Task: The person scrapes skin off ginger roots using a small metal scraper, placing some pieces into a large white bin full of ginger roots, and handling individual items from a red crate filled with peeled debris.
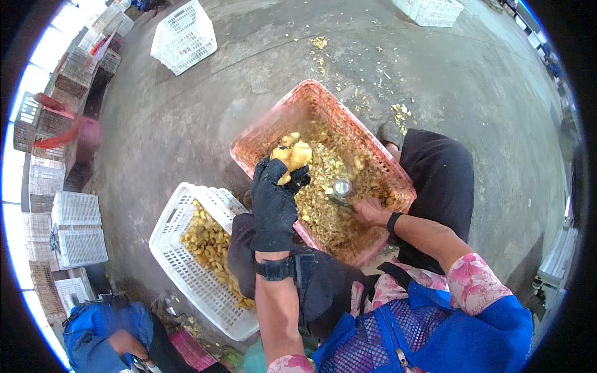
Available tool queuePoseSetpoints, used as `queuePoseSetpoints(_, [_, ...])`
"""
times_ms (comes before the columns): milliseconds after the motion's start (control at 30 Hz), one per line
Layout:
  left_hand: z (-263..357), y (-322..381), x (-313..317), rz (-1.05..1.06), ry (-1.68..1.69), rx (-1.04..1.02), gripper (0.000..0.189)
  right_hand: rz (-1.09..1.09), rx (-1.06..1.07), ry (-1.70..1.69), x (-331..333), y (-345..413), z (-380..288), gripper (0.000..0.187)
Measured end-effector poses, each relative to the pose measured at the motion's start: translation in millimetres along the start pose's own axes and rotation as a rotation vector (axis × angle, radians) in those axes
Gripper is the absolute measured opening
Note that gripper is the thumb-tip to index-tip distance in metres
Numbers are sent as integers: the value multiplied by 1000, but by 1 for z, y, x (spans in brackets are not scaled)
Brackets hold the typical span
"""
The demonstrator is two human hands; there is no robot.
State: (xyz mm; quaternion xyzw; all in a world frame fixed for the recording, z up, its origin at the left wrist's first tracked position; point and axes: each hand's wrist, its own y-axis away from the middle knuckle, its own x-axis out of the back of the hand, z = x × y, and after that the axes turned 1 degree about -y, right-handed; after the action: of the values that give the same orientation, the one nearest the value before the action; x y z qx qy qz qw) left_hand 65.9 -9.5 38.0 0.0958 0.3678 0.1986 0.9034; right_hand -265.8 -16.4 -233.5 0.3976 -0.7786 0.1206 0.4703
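My left hand, in a black glove, holds a knobbly piece of ginger root above a pink plastic crate. My bare right hand grips the dark handle of a tool, low over the crate. A round metallic ring shows just beyond the handle; whether it belongs to the tool I cannot tell. Pale peelings and scraps lie thick in the crate. Beside my left knee, a white plastic crate holds many pieces of ginger.
White crates stand on the concrete floor farther off. Stacked crates line the left side. Another person in blue is at the lower left, near a pink crate. Scraps litter the floor.
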Motion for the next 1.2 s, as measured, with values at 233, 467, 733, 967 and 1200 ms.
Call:
queuePoseSetpoints(233, [8, 6, -3, 18, -34, -16, 38, 4, -132, -74, 33, -5, -27, 41])
queuePoseSetpoints(467, [20, 17, 11, 130, -157, -24, 39, -93, -454, -93, 73, -58, -68, 48])
queuePoseSetpoints(733, [-14, 6, 8, 147, -492, -53, 31, 222, -202, 328, -3, -75, -5, 38])
queuePoseSetpoints(967, [-43, 0, 21, 153, -1140, -340, 38, 157, -175, 146, -26, -88, 35, 35])
queuePoseSetpoints(1200, [-54, -5, 4, 117, -1030, -382, 37, 211, -49, 134, -23, -85, 68, 25])
